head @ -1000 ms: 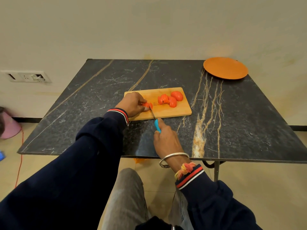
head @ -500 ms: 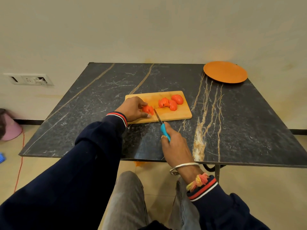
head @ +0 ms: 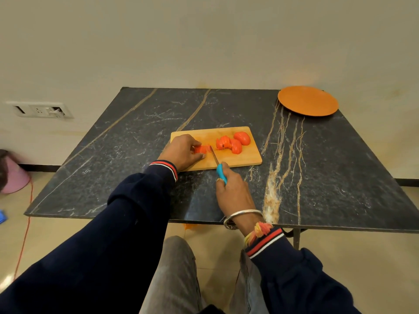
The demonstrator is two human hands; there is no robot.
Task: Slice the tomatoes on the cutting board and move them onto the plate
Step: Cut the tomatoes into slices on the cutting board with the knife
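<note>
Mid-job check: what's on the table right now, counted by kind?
Cutting board: 1
Knife, gripped by the right hand: 1
Orange plate, nothing on it: 1
Tomato piece held by the left hand: 1
Loose tomato pieces on the board: 3, as far as the view shows
Total: 7

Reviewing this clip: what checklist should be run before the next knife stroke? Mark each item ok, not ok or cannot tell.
1. Piece steadied: the left hand holds the red tomato piece on the wooden cutting board: ok.
2. Tool secured: the right hand grips the blue-handled knife: ok.
3. Blade clear of the left thumb and fingertips: cannot tell, they sit close together.
4. The cut tomato slices lie to the right of the blade, apart from it: ok.
5. The round orange plate on the black marble table has nothing on it: ok.
</note>
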